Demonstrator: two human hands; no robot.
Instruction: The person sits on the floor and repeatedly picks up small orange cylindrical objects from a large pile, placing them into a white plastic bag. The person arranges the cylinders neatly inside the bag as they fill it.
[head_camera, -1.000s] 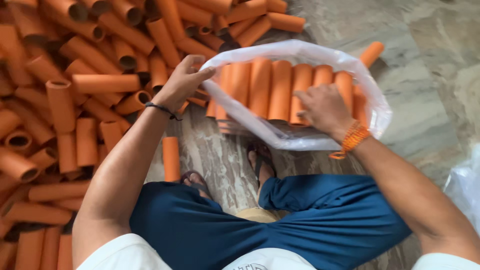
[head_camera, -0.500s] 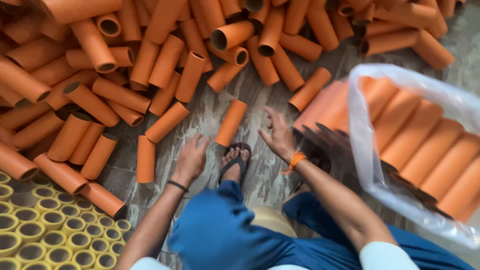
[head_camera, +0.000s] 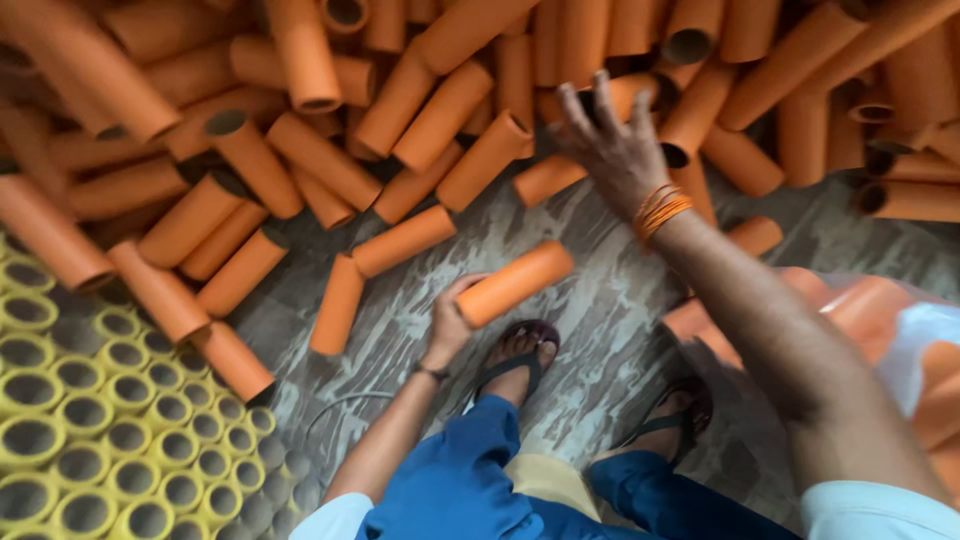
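The left hand (head_camera: 452, 322) grips one end of an orange cardboard tube (head_camera: 515, 283), its fingers wrapped around it, and holds the tube tilted, with the far end raised toward the right, just above the grey marbled floor (head_camera: 590, 330). A thin dark band sits on that wrist. The right hand (head_camera: 612, 145) is released, with the fingers spread and nothing in them, and it reaches over the near edge of a big heap of orange tubes (head_camera: 420, 100) that fills the top of the view; whether the fingertips touch a tube cannot be told because of blur. Orange bangles (head_camera: 660, 212) ring the right wrist. At the lower left stands a packed block of yellow tubes (head_camera: 90, 430) on end, with their open mouths facing up. At the right edge lies a clear plastic bag (head_camera: 900, 340) with more orange tubes inside it. Below the hands are the person's blue trousers (head_camera: 470, 480) and a foot in a dark sandal (head_camera: 520, 355), just beside the held tube.
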